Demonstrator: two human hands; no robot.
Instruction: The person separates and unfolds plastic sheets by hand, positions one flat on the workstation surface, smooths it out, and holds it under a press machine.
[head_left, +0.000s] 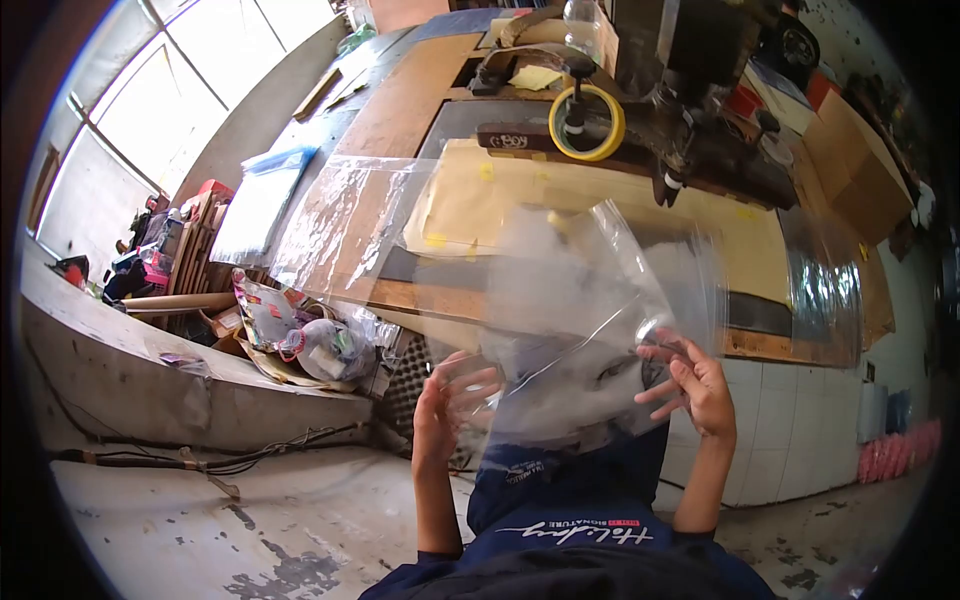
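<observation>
Sheet of clear, thin, flexible plastic (570, 340) is up in the air between both hands, centre of frame, above the front edge of the brown wooden table (390, 140). Left hand (436, 415), lower centre-left, has fingers loosely spread and seen through film; can't tell if it pinches. Right hand (708, 395), lower centre-right, has half-bent fingers at the sheet's side by a folded, shiny strip; firm pinch or just support, can't tell. Progress, as judged: sheet is off the table and partly spread, but creased, slanting and not laid flat, so handling looks midway; flattening and setting down not done. No finished piece can be made out for sure. Behind it, tan paper sheet (740, 230) lies on the table, with clear plastic sheets (335, 220) at centre-left and yellow tape ring (620, 122) on the dark clamp bar (515, 138), upper centre-right.
</observation>
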